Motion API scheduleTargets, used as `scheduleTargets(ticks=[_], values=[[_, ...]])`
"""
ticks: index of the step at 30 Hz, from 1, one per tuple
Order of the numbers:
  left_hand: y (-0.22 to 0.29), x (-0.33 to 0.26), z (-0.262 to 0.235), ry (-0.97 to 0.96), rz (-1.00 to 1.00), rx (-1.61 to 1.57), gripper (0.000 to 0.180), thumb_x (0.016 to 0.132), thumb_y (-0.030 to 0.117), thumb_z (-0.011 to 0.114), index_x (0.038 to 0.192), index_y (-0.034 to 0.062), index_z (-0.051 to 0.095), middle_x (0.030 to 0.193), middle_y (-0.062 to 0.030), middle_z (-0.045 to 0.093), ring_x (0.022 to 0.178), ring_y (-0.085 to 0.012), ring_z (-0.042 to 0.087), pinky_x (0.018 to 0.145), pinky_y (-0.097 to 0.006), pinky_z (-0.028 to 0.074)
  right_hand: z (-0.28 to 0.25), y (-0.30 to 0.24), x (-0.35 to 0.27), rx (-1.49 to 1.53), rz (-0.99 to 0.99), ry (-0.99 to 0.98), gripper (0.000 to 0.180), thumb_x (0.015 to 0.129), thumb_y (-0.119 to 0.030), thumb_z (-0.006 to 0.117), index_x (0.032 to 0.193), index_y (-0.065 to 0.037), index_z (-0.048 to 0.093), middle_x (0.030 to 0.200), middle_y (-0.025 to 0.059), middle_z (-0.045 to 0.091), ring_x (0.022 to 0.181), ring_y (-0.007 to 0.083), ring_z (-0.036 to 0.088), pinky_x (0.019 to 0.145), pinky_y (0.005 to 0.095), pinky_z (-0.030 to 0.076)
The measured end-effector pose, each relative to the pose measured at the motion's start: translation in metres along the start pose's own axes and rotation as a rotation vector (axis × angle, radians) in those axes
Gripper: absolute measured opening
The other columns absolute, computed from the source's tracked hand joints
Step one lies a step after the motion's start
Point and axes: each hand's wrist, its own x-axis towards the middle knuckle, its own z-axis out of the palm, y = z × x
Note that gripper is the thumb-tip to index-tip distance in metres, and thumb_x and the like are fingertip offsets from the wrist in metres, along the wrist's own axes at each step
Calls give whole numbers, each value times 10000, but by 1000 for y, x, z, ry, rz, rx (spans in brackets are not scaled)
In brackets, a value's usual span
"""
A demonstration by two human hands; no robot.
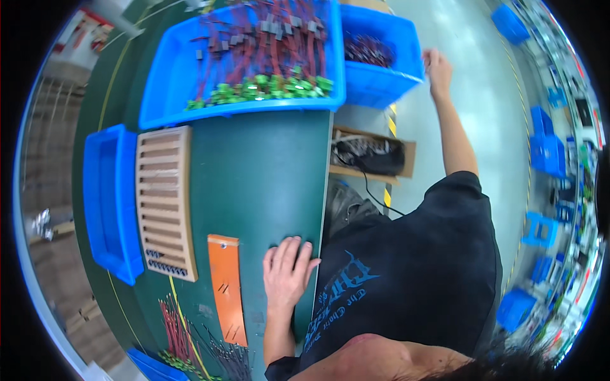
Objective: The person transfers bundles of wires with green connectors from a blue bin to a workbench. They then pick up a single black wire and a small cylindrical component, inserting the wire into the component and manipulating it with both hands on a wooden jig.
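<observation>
My left hand (pixel 289 272) lies palm down on the green table (pixel 257 171) near its edge, fingers stretched out and nothing held. Beside it is an orange strip board (pixel 227 289) with slits and a small round fitting at its end. My right hand (pixel 438 71) is out to the far right, its fingers curled at the right rim of a deep blue bin (pixel 381 86) holding dark reddish small parts. Motion blurs the fingertips slightly. Next to that bin, a wide blue tray (pixel 171 73) holds many red and dark wire leads with green connectors.
Left of the board are a slatted wooden rack (pixel 163 203) with small dark parts in its lowest slots and a blue tray (pixel 109 203). Wire bundles (pixel 181 336) lie at the near left. A cardboard box (pixel 406 159) with a black cable sits beyond the table edge. Blue stools (pixel 540 228) stand far right.
</observation>
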Motion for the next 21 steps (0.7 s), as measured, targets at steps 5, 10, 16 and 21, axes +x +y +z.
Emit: scheduleTargets(ticks=[5,10,16,21], values=[[-3,1,2,-19,-19,13,481,855,267,829,1271,92,662,1332,-125,634,1241,-330,607,1009,-494,446,-47,214,-224,-469,366,-221,431,1037,-339,509,886,-22,759,826,198,737,794,359,716,780,467,542],[-2,13,8,-64,-32,71,406,900,313,797,1243,117,701,1324,-121,611,1240,-316,595,1019,-485,440,-6,231,-266,-531,288,-546,356,1006,-347,567,1008,-34,736,1058,218,720,1033,416,674,885,523,539],[20,75,27,-164,31,71,428,878,341,821,1250,155,716,1373,-108,598,1287,-295,570,1051,-485,420,76,226,-98,-686,-209,-370,386,935,-308,728,1249,-118,605,1303,143,614,1181,358,620,973,513,510],[30,101,43,-263,11,159,416,858,325,844,1243,212,732,1420,-55,615,1335,-258,536,1118,-476,371,117,215,19,-833,-365,-458,505,876,-332,800,1283,-126,584,1290,138,648,1223,334,636,992,517,507]])
